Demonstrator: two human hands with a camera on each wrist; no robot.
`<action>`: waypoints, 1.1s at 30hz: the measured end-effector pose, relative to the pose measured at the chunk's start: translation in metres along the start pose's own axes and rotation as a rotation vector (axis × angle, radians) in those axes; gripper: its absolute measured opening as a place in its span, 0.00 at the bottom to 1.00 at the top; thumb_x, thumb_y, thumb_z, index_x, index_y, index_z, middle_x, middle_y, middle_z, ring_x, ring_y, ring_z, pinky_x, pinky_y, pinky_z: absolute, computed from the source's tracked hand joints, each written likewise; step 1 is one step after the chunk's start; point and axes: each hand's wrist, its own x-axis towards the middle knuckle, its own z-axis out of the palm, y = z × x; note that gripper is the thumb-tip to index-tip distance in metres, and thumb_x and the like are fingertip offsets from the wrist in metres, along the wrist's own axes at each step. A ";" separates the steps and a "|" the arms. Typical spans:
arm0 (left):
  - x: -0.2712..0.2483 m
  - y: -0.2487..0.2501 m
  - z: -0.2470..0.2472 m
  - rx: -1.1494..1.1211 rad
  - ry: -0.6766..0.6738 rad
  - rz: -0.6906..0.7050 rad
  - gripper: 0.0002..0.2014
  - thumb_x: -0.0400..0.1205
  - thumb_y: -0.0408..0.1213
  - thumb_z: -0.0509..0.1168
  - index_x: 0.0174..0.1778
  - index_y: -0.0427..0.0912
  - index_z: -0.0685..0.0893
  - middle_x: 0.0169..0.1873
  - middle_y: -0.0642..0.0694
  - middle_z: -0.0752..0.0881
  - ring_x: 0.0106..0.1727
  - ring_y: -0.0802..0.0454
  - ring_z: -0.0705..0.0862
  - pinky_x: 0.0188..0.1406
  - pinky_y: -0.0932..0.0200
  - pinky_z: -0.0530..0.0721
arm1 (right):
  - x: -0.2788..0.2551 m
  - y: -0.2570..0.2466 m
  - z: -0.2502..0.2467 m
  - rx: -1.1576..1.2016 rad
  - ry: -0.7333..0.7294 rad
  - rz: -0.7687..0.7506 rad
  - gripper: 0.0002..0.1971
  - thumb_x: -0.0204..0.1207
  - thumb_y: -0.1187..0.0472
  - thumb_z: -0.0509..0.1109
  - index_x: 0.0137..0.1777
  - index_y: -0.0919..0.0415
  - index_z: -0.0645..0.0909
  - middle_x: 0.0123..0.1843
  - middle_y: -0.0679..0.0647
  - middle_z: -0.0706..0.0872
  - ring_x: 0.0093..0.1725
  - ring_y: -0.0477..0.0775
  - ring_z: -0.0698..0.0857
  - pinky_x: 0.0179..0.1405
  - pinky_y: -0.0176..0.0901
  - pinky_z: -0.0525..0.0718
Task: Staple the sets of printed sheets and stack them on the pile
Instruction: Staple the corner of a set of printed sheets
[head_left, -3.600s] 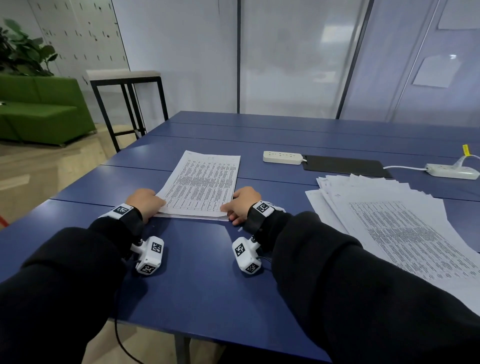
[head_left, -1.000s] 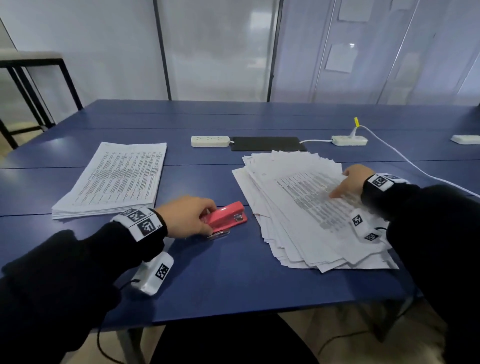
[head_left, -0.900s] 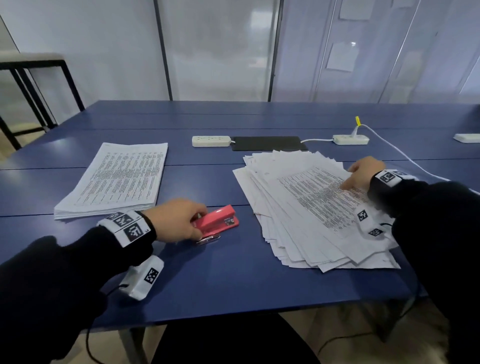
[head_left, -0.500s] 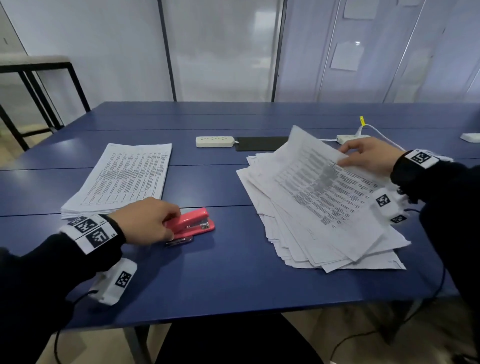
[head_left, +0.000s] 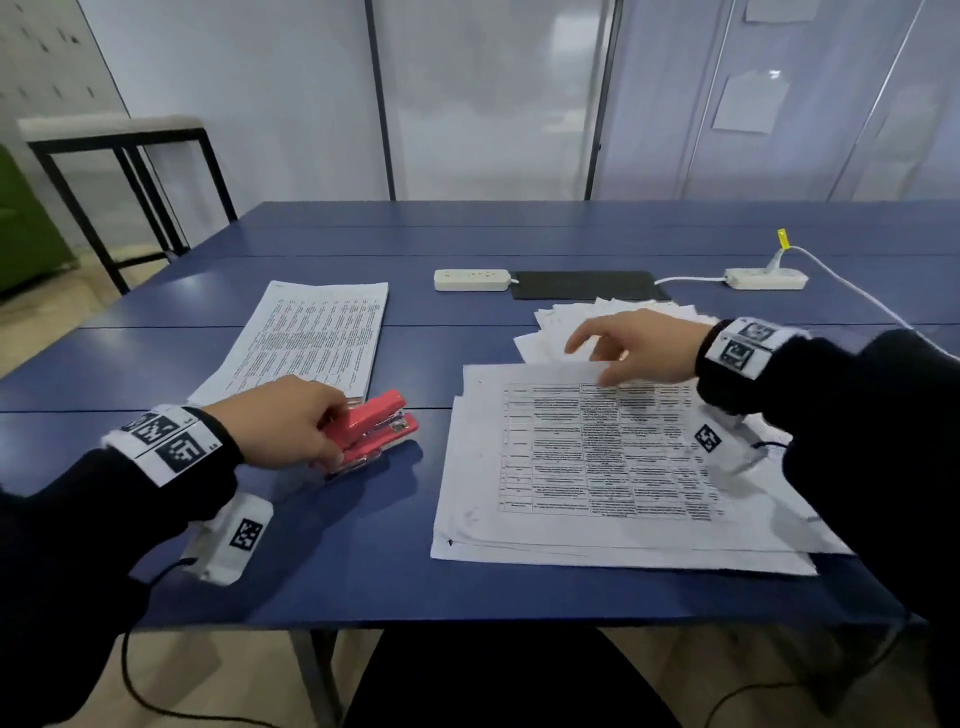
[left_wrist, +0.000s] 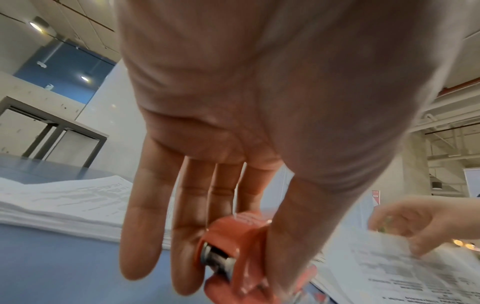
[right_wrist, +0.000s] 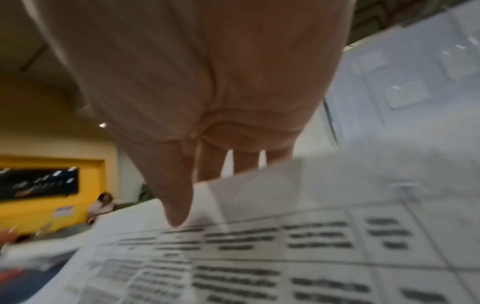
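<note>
Now the left hand (head_left: 283, 421) grips the red stapler (head_left: 375, 428) from behind, thumb on one side and fingers (left_wrist: 145, 226) on the other, with the stapler's nose pointing right toward the papers and its base on the blue table (head_left: 363, 561). Just right of it, the right hand (head_left: 644, 348) pinches the far edge of a set of sheets (head_left: 587, 457), thumb on top and fingers beneath, so that edge is lifted a little while the near part lies flat on the table. That set rests partly over the loose sheets (head_left: 613, 312) fanned out behind and under it. Left of the stapler, touching or nearly touching its rear, lies the neat pile (head_left: 311, 338) of printed pages, squared up and flat. Farther back on the table sit a white power strip (head_left: 471, 279), a black pad (head_left: 587, 285) beside it, and a second strip (head_left: 766, 279) with a white cable running off to the right. A black-framed stool (head_left: 119, 156) stands beyond the table's left corner.
</note>
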 end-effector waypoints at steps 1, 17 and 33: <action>-0.001 -0.002 0.001 0.004 -0.009 -0.005 0.14 0.73 0.47 0.80 0.45 0.56 0.81 0.36 0.58 0.86 0.43 0.56 0.84 0.46 0.56 0.81 | 0.001 -0.010 0.007 -0.082 0.034 0.000 0.28 0.77 0.52 0.82 0.75 0.42 0.76 0.63 0.44 0.89 0.61 0.49 0.86 0.68 0.52 0.81; 0.007 0.010 0.015 0.101 -0.043 0.058 0.12 0.77 0.50 0.74 0.43 0.57 0.76 0.39 0.56 0.82 0.40 0.58 0.80 0.36 0.57 0.74 | 0.001 -0.083 0.072 -0.131 -0.465 -0.282 0.47 0.66 0.40 0.87 0.81 0.18 0.64 0.92 0.41 0.53 0.89 0.52 0.51 0.87 0.62 0.54; 0.045 0.093 0.020 -0.119 0.153 0.218 0.13 0.74 0.49 0.77 0.43 0.45 0.84 0.33 0.52 0.85 0.37 0.49 0.82 0.37 0.54 0.77 | 0.015 -0.039 0.090 0.135 -0.328 -0.211 0.63 0.55 0.35 0.89 0.85 0.23 0.51 0.89 0.32 0.57 0.89 0.44 0.54 0.86 0.74 0.40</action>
